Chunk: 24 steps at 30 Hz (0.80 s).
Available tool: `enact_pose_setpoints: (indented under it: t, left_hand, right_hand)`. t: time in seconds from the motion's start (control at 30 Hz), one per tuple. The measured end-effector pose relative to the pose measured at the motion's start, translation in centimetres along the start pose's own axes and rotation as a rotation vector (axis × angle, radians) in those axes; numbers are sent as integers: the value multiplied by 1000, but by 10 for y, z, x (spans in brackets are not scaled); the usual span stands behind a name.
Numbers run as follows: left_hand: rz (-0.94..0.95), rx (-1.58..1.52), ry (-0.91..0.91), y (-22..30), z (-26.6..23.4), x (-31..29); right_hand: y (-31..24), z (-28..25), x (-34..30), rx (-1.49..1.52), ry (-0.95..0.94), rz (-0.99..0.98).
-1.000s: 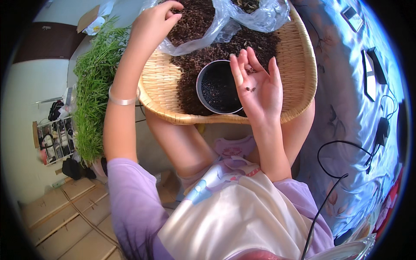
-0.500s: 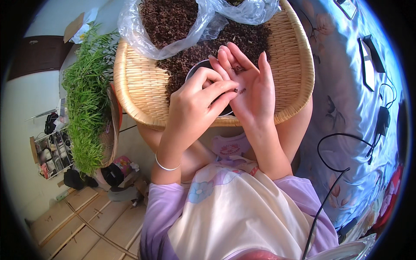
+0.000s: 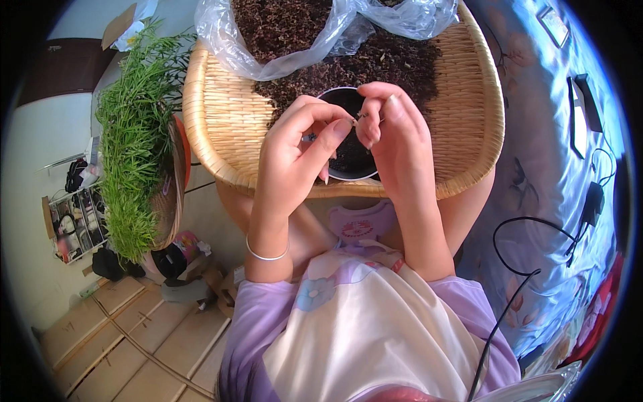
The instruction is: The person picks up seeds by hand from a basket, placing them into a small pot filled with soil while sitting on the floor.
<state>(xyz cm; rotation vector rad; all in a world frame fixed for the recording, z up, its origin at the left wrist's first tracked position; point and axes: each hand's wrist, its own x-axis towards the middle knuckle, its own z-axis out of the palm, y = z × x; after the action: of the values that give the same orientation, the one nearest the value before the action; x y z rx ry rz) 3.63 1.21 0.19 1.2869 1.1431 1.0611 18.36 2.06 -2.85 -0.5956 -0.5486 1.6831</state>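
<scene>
Both of my hands are raised over a round bowl [image 3: 351, 164] with a pale rim and a dark inside, which sits at the near part of a woven tray [image 3: 224, 110]. My left hand [image 3: 295, 144], a white bangle at its wrist, pinches a tiny pale bit [image 3: 354, 123] between thumb and forefinger. Close against it, my right hand [image 3: 405, 144] has its fingers curled in, with small dark dried bits [image 3: 363, 116] at the fingertips. Behind the hands, loose reddish-brown dried bits [image 3: 388, 70] are spread on the tray. A clear plastic bag [image 3: 268, 67] holds more of them.
The tray rests across my lap. On the left a leafy green plant [image 3: 137, 154] stands beside it, above cardboard [image 3: 110, 335] on the floor. To the right, a blue flowered cloth [image 3: 529, 174] carries a black cable [image 3: 516, 268], an adapter and flat devices.
My right hand was open, palm up with bits on it; its fingers have now curled in. My left hand has moved off the palm to the right fingertips. The view has shifted slightly.
</scene>
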Motion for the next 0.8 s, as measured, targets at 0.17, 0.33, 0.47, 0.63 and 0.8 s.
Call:
enact_pose_setpoints:
  t: [0.17,0.33,0.47,0.63,0.8]
  left_hand:
    - [-3,-29,-9,-2,-4,-2]
    - [15,-62,6,-6,-1,-2]
    - [23,-64,10,-6,0,-3]
    - [30,-46,16,-7,1,-3]
    - [34,-31,18,-7,1,-2]
  right_hand:
    - [4,1,0,-177,-9,95]
    - [5,0,1,-137,4,129]
    - [6,-3,2,-117,-6,135]
    - [6,-3,2,-110,-6,131]
    - [6,-3,2,-116,11,115]
